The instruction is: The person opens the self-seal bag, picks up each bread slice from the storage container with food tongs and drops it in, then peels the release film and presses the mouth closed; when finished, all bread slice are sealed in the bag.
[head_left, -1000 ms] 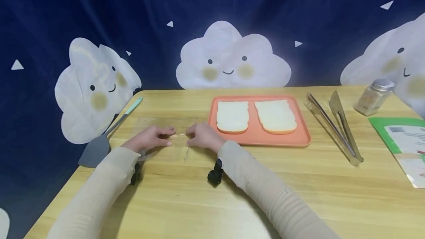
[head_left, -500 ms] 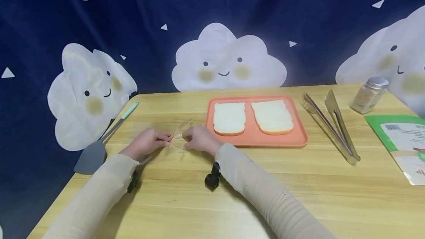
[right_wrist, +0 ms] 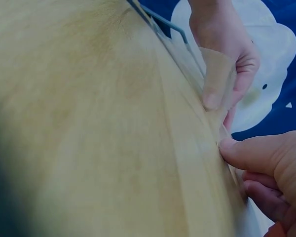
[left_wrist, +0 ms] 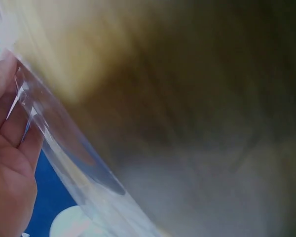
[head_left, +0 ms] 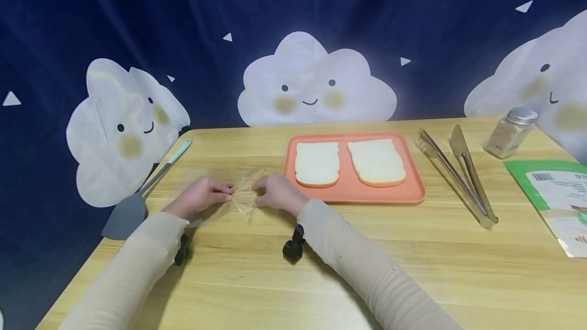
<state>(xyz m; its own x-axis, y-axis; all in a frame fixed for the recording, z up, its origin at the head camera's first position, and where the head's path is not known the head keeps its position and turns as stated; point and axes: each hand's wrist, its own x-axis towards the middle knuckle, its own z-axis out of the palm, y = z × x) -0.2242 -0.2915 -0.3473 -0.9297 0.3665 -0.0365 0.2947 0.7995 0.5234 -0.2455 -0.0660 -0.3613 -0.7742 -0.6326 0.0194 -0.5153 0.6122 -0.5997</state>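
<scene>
A clear plastic bag or sheet lies on the wooden table, left of the orange tray. My left hand pinches it between thumb and fingers from the left. From the right, my right hand pinches the same plastic with thumb and fingertips, a short gap away. Between both hands the plastic is gathered into shiny creases. In the left wrist view, a glossy fold of the plastic runs down from my fingertips. The right wrist view shows the thumb at the plastic's edge.
Two white bread slices lie on the orange tray, close to my right hand. A grey spatula with a mint handle lies at the left edge. To the right are metal tongs, a glass shaker jar and a green-white packet.
Both hands' fingers have come together on the plastic, and it has bunched into creases between them. The left hand has shifted slightly left in the last half second. The head view has turned slightly.
</scene>
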